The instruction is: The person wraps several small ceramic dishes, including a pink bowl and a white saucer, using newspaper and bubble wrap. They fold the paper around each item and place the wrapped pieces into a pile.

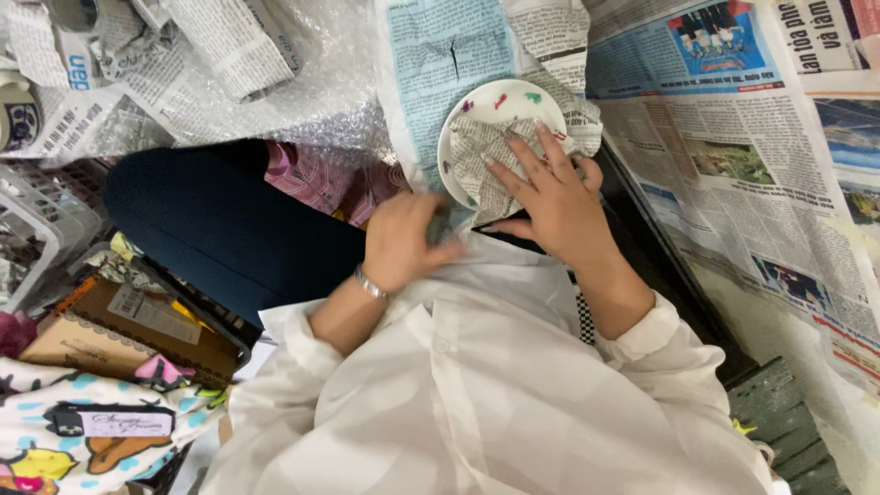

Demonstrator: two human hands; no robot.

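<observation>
Right hand point(548, 197) laid flat, fingers spread, on newspaper point(477, 156) inside small plate point(500, 96). Left hand point(403, 240) blurred, just left, near plate edge; grip cannot be told.

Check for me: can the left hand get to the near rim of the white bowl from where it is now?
Probably yes. The left hand sits right beside the bowl, with only loose newspaper between. The right hand presses newspaper inside the bowl, farther over, leaving the near rim free.

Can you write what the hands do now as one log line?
right hand: presses newspaper into white dish | left hand: at dish edge, blurred
</observation>
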